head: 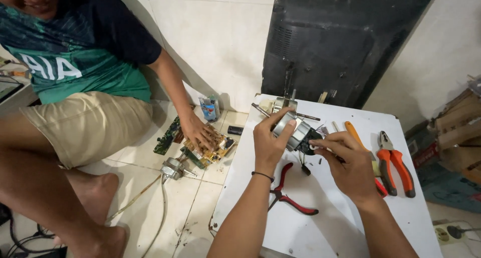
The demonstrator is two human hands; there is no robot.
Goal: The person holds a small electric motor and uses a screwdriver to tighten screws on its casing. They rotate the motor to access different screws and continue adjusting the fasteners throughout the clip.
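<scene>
Above the white table (325, 208), the left hand (269, 140) has its fingers clasped around a round silver metal fan motor (293, 130) with a protruding shaft. The right hand (350, 165) pinches the motor's dark wiring (its fingers pressed together). Red-handled cutters (290, 193) and orange-handled pliers (396, 165) lie on the table nearby.

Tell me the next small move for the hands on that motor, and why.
Probably turn the round silver metal motor slightly with the left hand so its wire side faces up. The left hand grips the motor above the white table, while the right hand pinches at the dark wires at its edge, partly hidden there.
</scene>
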